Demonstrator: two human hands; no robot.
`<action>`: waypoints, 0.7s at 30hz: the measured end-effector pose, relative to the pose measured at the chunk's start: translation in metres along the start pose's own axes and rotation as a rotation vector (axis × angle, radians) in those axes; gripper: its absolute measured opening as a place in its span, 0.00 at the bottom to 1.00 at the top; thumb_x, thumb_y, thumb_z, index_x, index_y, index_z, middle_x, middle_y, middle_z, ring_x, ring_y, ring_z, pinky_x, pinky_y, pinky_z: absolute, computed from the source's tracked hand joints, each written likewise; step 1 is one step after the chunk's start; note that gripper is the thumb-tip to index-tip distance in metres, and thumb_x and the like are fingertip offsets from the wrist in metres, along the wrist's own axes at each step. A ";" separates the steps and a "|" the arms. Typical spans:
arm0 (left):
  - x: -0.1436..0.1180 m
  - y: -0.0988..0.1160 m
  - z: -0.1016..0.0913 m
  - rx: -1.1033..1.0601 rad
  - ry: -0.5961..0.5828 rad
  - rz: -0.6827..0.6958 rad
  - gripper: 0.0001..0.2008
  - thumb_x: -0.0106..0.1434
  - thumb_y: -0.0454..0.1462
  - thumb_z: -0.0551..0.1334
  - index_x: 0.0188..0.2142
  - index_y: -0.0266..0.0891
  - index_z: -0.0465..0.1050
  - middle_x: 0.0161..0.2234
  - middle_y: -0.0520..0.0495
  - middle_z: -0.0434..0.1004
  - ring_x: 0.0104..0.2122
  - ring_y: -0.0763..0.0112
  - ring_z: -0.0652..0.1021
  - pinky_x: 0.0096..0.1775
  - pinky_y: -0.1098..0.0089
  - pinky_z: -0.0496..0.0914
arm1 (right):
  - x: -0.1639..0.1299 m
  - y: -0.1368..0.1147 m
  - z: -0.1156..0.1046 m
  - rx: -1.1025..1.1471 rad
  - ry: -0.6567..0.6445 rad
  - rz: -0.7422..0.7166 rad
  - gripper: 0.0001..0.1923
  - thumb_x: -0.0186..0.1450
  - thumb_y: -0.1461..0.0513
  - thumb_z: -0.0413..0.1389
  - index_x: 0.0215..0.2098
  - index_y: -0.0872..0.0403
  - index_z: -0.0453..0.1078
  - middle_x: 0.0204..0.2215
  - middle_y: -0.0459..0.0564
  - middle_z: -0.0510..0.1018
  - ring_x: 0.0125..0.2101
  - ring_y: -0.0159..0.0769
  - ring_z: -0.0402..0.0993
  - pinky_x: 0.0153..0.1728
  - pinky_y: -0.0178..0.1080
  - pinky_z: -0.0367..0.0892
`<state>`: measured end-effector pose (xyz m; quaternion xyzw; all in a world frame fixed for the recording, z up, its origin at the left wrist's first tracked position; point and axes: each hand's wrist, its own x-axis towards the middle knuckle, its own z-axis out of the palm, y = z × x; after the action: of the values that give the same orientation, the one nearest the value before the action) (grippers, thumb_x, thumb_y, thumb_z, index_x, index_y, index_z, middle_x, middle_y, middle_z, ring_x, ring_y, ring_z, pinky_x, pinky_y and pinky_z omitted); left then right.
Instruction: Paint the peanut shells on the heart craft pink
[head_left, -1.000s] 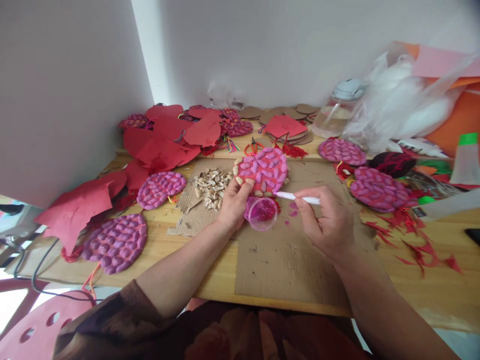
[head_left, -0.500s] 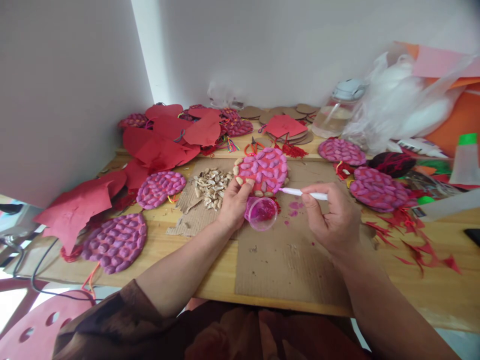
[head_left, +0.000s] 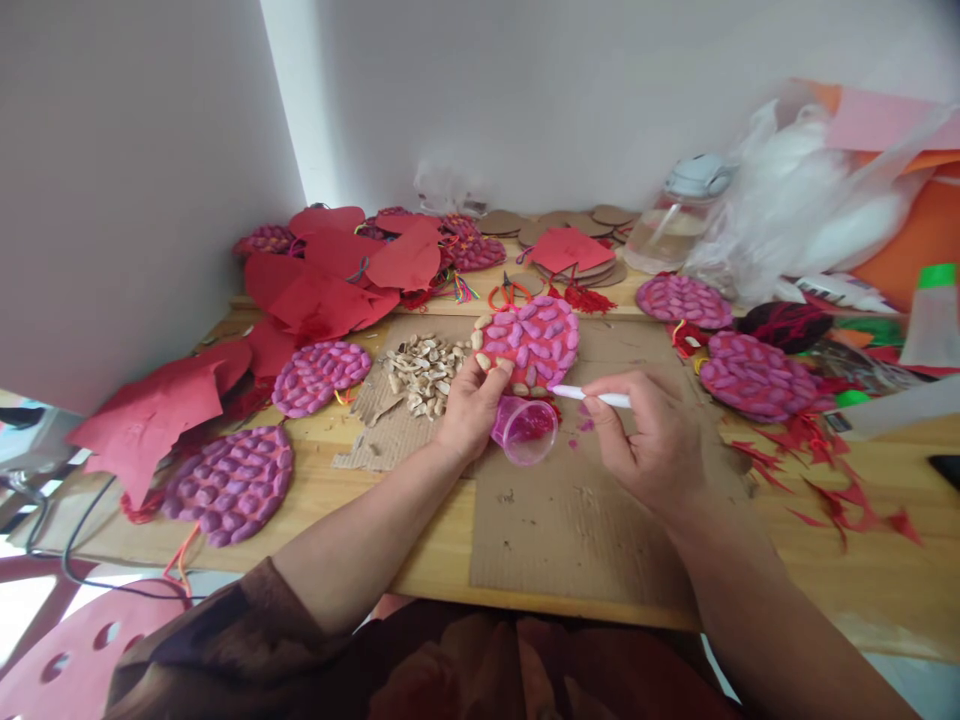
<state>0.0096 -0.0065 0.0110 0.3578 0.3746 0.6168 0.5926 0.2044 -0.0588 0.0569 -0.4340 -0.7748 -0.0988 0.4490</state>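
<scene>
While the left hand (head_left: pixel 469 405) pinches the pink shell-covered red disc (head_left: pixel 531 342) and tilted clear plastic cup (head_left: pixel 525 430), the right hand (head_left: pixel 649 445) grips a white brush (head_left: pixel 592 396), tip at the disc's edge

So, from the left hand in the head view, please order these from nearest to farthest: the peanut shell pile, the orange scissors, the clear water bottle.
From the left hand:
1. Peanut shell pile, just to its left on the cardboard.
2. Orange scissors, behind it, past the disc it holds.
3. Clear water bottle, far back right by the wall.
</scene>
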 end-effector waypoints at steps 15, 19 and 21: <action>-0.004 0.000 0.000 0.027 -0.044 -0.024 0.17 0.61 0.47 0.75 0.44 0.42 0.77 0.34 0.49 0.82 0.27 0.70 0.79 0.34 0.68 0.76 | -0.002 -0.003 0.002 -0.036 -0.045 0.015 0.02 0.74 0.63 0.57 0.41 0.50 0.72 0.31 0.46 0.82 0.36 0.40 0.79 0.38 0.43 0.66; -0.004 -0.002 -0.001 0.040 -0.045 -0.019 0.15 0.62 0.47 0.74 0.40 0.42 0.75 0.30 0.51 0.80 0.26 0.71 0.77 0.33 0.69 0.74 | -0.003 -0.003 0.002 -0.033 -0.056 0.000 0.03 0.73 0.63 0.57 0.40 0.50 0.71 0.31 0.46 0.82 0.36 0.40 0.78 0.40 0.43 0.66; -0.003 -0.002 -0.002 0.043 -0.037 -0.020 0.15 0.62 0.46 0.74 0.40 0.42 0.76 0.30 0.51 0.79 0.27 0.71 0.77 0.35 0.69 0.74 | -0.003 -0.003 0.002 -0.027 -0.063 -0.006 0.03 0.73 0.63 0.57 0.40 0.50 0.70 0.31 0.46 0.82 0.36 0.40 0.79 0.41 0.44 0.66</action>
<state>0.0091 -0.0099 0.0083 0.3781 0.3802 0.5959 0.5978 0.2013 -0.0614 0.0544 -0.4406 -0.7885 -0.0970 0.4181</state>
